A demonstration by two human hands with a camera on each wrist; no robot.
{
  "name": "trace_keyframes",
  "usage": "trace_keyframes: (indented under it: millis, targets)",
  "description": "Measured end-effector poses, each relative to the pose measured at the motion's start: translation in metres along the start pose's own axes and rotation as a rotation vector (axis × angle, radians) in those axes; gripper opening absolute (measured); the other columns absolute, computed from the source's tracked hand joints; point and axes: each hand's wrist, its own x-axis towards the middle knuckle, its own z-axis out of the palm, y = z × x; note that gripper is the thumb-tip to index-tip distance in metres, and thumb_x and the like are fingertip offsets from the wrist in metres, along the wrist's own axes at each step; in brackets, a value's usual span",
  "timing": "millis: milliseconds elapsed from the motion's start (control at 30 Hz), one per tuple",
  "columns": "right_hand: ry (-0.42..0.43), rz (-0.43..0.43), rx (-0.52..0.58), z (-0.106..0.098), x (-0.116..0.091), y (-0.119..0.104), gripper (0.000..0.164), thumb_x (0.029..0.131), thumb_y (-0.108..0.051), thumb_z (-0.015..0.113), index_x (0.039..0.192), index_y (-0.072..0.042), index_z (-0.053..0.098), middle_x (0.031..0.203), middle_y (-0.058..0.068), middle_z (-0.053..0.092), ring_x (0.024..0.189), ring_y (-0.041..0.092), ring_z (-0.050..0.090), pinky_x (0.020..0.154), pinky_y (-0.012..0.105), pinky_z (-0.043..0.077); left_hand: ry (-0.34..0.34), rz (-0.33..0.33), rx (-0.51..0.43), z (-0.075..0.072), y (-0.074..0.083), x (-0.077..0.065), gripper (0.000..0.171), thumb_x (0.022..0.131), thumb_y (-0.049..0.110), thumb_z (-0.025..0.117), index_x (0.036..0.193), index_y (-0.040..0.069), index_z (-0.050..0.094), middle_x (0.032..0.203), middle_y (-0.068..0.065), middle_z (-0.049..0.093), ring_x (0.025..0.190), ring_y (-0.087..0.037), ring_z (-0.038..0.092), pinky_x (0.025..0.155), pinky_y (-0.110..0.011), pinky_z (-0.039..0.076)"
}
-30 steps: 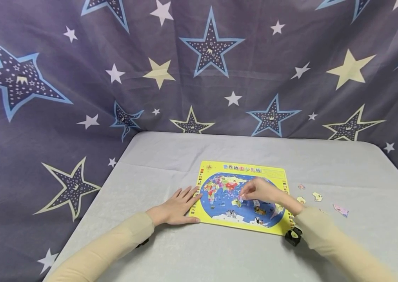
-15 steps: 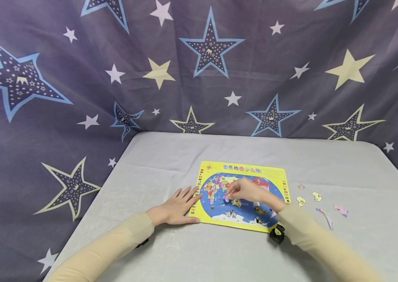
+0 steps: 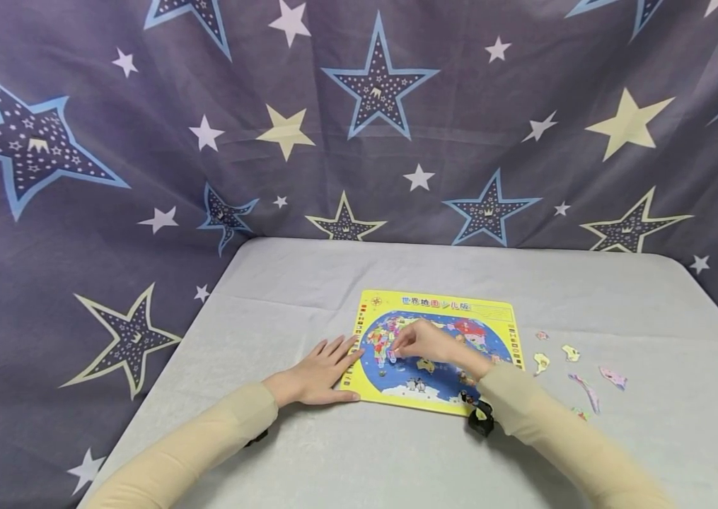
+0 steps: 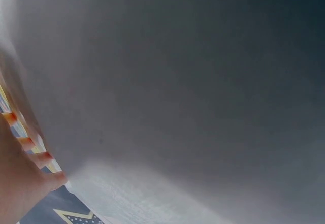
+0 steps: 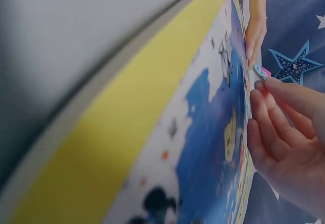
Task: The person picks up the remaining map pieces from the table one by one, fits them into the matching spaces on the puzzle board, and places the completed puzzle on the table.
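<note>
Piece point(image 5: 262, 72) | pinched by right hand point(image 3: 425, 341) above left part of board point(image 3: 419, 404) | edge touched by left hand point(image 3: 317, 373), fingers spread | step judged: placing | alignment, then pressing, seemingly called for

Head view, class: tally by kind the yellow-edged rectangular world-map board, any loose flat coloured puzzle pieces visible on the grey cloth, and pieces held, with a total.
Yellow-edged rectangular world-map board: 1
Flat coloured puzzle pieces on the grey cloth: 6, one partly behind the beige sleeve
Small pink-tinged piece pinched in the right hand: 1
Total: 8
</note>
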Motion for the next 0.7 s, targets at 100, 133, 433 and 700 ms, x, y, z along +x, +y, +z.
trace_keyframes:
  millis: [100, 133, 433, 700]
  targets:
    - [0.006, -0.011, 0.003, 0.003, 0.003, 0.0, 0.01, 0.082, -0.004, 0.061, 0.087, 0.002, 0.067, 0.076, 0.008, 0.066, 0.066, 0.019, 0.061, 0.058, 0.026, 0.049, -0.001, 0.002, -0.005, 0.0, 0.0, 0.0, 0.085, 0.079, 0.073, 0.024, 0.144, 0.018, 0.011, 0.149, -0.005, 0.0, 0.135, -0.027, 0.003, 0.105, -0.048, 0.009]
    - [0.006, -0.015, 0.004, 0.004, 0.004, 0.0, 0.01, 0.082, -0.004, 0.061, 0.087, 0.002, 0.067, 0.076, 0.009, 0.066, 0.066, 0.019, 0.061, 0.058, 0.026, 0.049, -0.001, 0.002, -0.005, 0.0, 0.0, 0.0, 0.085, 0.079, 0.073, 0.024, 0.144, 0.018, 0.011, 0.149, -0.005, 0.0, 0.135, -0.027, 0.003, 0.105, -0.048, 0.009]
    - [0.021, -0.016, -0.023, 0.01, 0.009, -0.005, 0.01, 0.081, -0.003, 0.061, 0.086, 0.001, 0.069, 0.075, 0.008, 0.066, 0.065, 0.018, 0.061, 0.057, 0.021, 0.046, -0.001, 0.001, 0.001, 0.003, -0.002, 0.002, 0.085, 0.08, 0.072, 0.024, 0.144, 0.019, 0.01, 0.149, -0.004, -0.002, 0.135, -0.026, 0.002, 0.106, -0.047, 0.008]
    - [0.047, -0.014, -0.062, 0.014, 0.012, -0.006, 0.008, 0.081, -0.004, 0.062, 0.083, -0.001, 0.07, 0.074, 0.004, 0.066, 0.062, 0.012, 0.058, 0.056, 0.02, 0.046, -0.003, -0.004, -0.003, 0.004, -0.002, 0.003, 0.085, 0.08, 0.073, 0.023, 0.144, 0.019, 0.009, 0.149, -0.003, -0.003, 0.135, -0.025, 0.001, 0.106, -0.047, 0.007]
